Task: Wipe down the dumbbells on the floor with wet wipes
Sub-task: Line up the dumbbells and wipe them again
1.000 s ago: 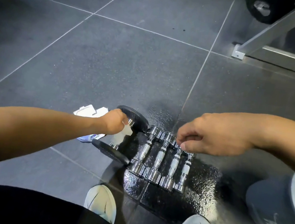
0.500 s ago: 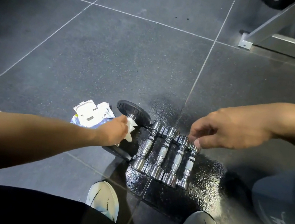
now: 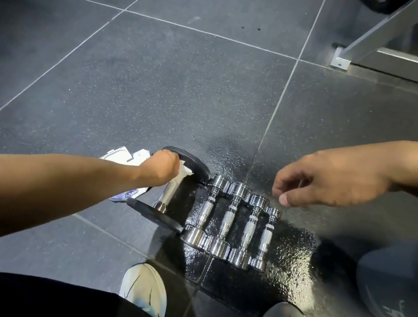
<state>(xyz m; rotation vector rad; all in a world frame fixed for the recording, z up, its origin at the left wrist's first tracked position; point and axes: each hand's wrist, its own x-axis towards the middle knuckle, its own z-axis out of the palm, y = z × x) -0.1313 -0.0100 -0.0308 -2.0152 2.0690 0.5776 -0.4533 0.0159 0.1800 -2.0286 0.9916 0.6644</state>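
One black dumbbell (image 3: 169, 196), leftmost on the floor (image 3: 159, 84), is mid-wipe: left hand (image 3: 159, 168) fingers clamp wet wipe (image 3: 184, 172) on its handle's far end. Right hand (image 3: 333, 184) hovers, fingers loosely curled, empty. Next, probably: slide wipe nearward.

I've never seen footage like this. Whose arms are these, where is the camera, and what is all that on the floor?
There is no machine here. A person wears a wide-angle camera on the head, so you look down along their own arms to a dark tiled floor. The left hand grips a white wet wipe against the chrome handle of a black-ended dumbbell. Beside it, four smaller chrome dumbbells lie side by side in a row on a shiny wet patch. The right hand hovers above them, fingers loosely curled, holding nothing. Partly hidden behind the left hand lies the wet wipes pack. The white shoes at the bottom are the person's own.
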